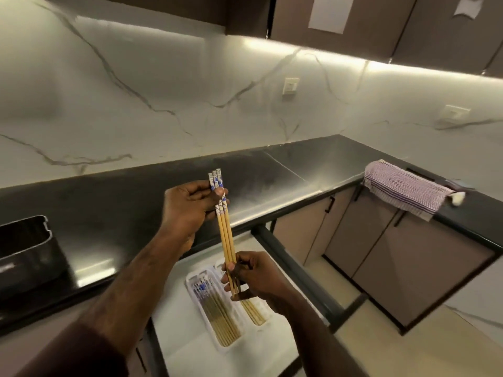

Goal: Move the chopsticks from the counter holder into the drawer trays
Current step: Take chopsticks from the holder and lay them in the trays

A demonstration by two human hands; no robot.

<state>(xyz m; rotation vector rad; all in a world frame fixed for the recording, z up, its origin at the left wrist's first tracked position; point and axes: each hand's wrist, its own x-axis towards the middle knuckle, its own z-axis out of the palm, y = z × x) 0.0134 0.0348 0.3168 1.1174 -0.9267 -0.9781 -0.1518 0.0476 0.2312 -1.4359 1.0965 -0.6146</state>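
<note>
left hand (187, 205) pinching chopsticks (226, 235) at patterned tops, frame centre | right hand (255, 278) pinching tips | above drawer trays (217, 346), lower centre

We see wooden chopsticks (225, 235) with smooth sides and blue-and-white painted tops. The desk (114, 213) is black and shiny. The wall (136, 104) looks like smooth white marble. The trays (194, 278) look like white plastic. The striped towel (402, 190) is soft cloth.
</note>
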